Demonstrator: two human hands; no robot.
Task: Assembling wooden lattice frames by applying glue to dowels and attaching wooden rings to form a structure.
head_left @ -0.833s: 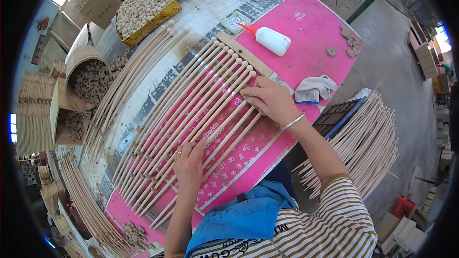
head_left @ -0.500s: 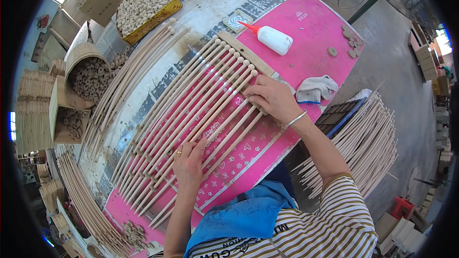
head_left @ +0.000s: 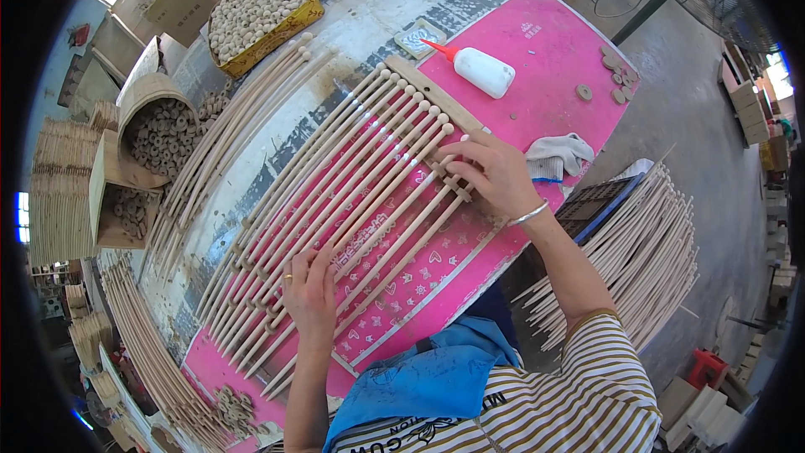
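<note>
Several long wooden sticks (head_left: 352,193) lie side by side across a pink mat, most with a round wooden ball (head_left: 424,106) at the upper end. Their ball ends line up along a flat wooden bar (head_left: 444,101). Small wooden rings (head_left: 270,327) sit on the sticks near their lower ends. My right hand (head_left: 499,176) is closed at the upper end of one of the nearest sticks, by a notched wooden strip (head_left: 457,187); its fingertips partly hide that end. Lower down, my left hand (head_left: 310,298) has its fingers bent round a stick among the nearer ones.
A glue bottle (head_left: 484,73) with a red nozzle lies on the pink mat (head_left: 545,42), near a white glove (head_left: 558,155) and loose wooden discs (head_left: 584,92). Far left stand a box of balls (head_left: 260,13) and a tub of rings (head_left: 163,134). Bundled sticks (head_left: 629,252) lie right.
My left hand has slid down and left along the sticks. My right hand has shifted slightly right, and a ball end now shows beside its fingers.
</note>
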